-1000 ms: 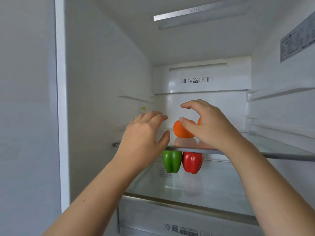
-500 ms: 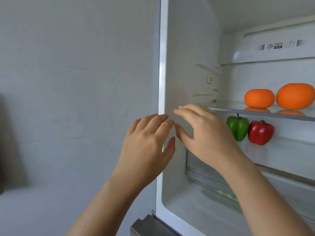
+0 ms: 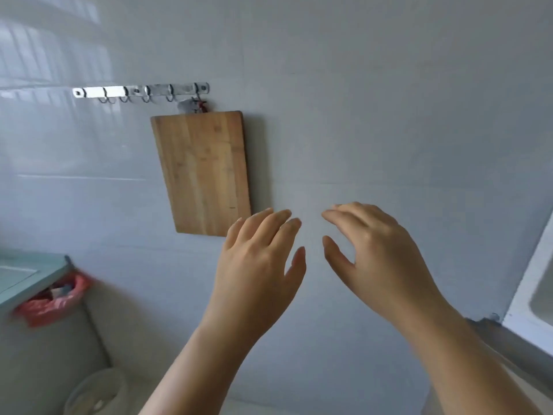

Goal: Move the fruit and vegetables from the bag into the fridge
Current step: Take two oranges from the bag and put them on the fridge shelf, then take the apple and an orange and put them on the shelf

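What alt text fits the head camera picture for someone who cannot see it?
Two bare hands, the left hand and right hand, hover open and empty before a pale wall. A rectangular wooden cutting board hangs below a metal hook rail; a red plastic bag shows lower left.

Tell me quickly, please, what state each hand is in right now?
Left hand: open, fingers relaxed, holding nothing.
Right hand: open, fingers loosely bent, holding nothing.
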A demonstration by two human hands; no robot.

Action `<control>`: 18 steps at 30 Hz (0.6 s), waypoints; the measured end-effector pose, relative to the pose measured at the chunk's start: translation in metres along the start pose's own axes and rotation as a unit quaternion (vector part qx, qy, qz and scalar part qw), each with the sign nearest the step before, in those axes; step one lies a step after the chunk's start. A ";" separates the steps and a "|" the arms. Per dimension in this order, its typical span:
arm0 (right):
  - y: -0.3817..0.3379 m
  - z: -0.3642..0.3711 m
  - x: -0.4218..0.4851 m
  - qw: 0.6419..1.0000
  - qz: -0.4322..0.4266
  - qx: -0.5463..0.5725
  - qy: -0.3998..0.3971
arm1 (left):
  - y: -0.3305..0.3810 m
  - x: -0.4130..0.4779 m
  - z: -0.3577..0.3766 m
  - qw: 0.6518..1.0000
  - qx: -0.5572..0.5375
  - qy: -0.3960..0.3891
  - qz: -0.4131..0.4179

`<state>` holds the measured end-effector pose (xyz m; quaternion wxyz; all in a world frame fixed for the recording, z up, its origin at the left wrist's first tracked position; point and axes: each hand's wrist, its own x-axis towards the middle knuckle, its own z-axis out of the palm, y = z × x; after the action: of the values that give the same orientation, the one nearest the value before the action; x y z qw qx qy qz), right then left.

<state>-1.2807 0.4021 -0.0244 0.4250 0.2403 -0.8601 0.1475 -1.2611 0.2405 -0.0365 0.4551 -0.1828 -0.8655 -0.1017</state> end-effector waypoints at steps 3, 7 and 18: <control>-0.053 0.036 0.002 0.999 -0.024 0.042 -0.010 | -0.044 -0.039 -0.024 0.998 0.037 -0.014 -0.046; -0.122 0.084 0.007 0.991 -0.062 0.109 -0.040 | -0.098 -0.087 -0.056 0.989 0.089 -0.026 -0.115; -0.292 0.213 0.045 0.938 -0.195 0.276 -0.071 | -0.247 -0.179 -0.119 0.936 0.232 -0.030 -0.263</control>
<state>-1.2877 0.0460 -0.1003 0.3000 0.5213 -0.7499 0.2756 -1.1796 -0.0662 -0.1193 0.4155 0.1588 -0.8956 -0.0081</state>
